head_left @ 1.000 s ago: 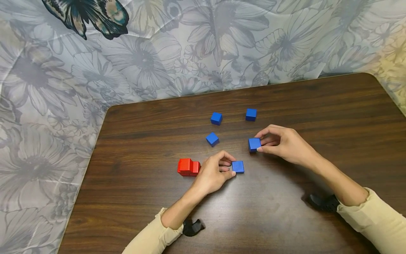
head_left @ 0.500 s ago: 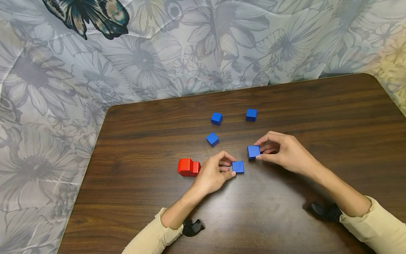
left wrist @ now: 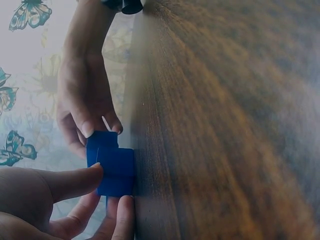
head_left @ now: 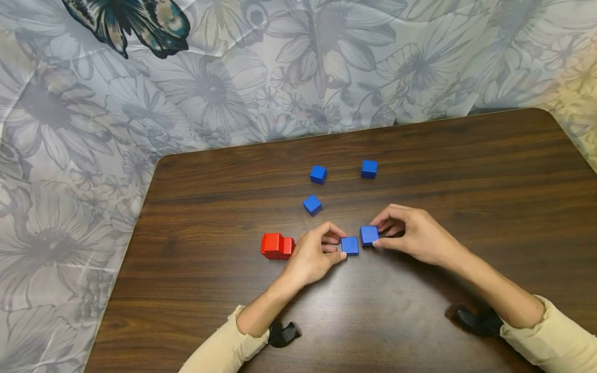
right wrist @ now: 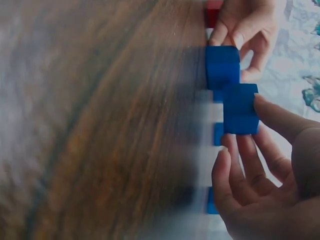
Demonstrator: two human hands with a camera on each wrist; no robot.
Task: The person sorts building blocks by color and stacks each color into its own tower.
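My left hand (head_left: 310, 255) pinches a blue cube (head_left: 350, 246) between thumb and fingers, low on the wooden table. Just right of it, my right hand (head_left: 415, 234) holds another blue cube (head_left: 369, 235) by its sides. The right wrist view shows this second cube (right wrist: 241, 109) raised a little off the tabletop, beside the left hand's cube (right wrist: 222, 65). In the left wrist view the two cubes overlap. Red blocks (head_left: 272, 244) stand in a stepped cluster left of my left hand, which partly hides them.
Farther back on the table (head_left: 210, 207) lie three more blue cubes, one at the back left (head_left: 318, 174), a nearer cube (head_left: 312, 205) and a back right cube (head_left: 369, 169). A flower-patterned cloth (head_left: 224, 88) hangs behind the table's far edge.
My right hand has moved its blue cube toward me and slightly left, up close to the other cube. The left hand and its cube have stayed in place.
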